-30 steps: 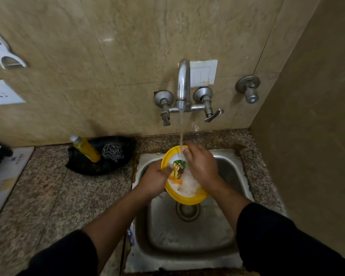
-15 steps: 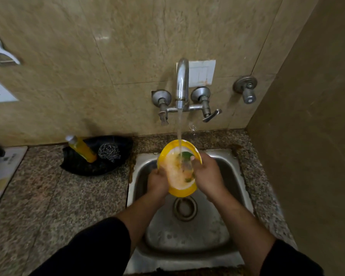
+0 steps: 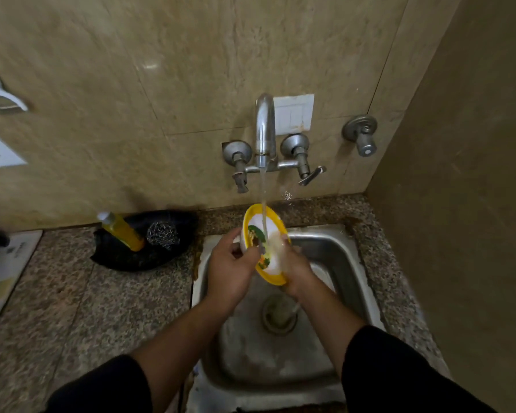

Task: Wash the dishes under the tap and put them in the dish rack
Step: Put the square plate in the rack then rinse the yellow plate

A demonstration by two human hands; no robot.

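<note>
- plate (image 3: 268,234), yellow rim with a printed white face, held tilted on edge over the sink (image 3: 337,251), right under the tap (image 3: 264,129)
- left hand (image 3: 228,266) grasps the left rim, fingers curled round the edge
- right hand (image 3: 298,269) holds the lower right rim, thumb on the face; the fingers behind the plate are hidden and blurred by water
- water stream (image 3: 262,189) lands on the upper face and sheets down toward the drain (image 3: 279,314)
- judgement: rinse step, mid-way; turn the plate by its rim so the flow sweeps the whole face, then the back
- keep the tilt steep so runoff drops in the basin, not on the counter
- wet rim is likely slippery: shift one hand at a time
- dish rack not in view; soap bottle (image 3: 121,231) and steel scourer (image 3: 162,234) sit left of the sink
</note>
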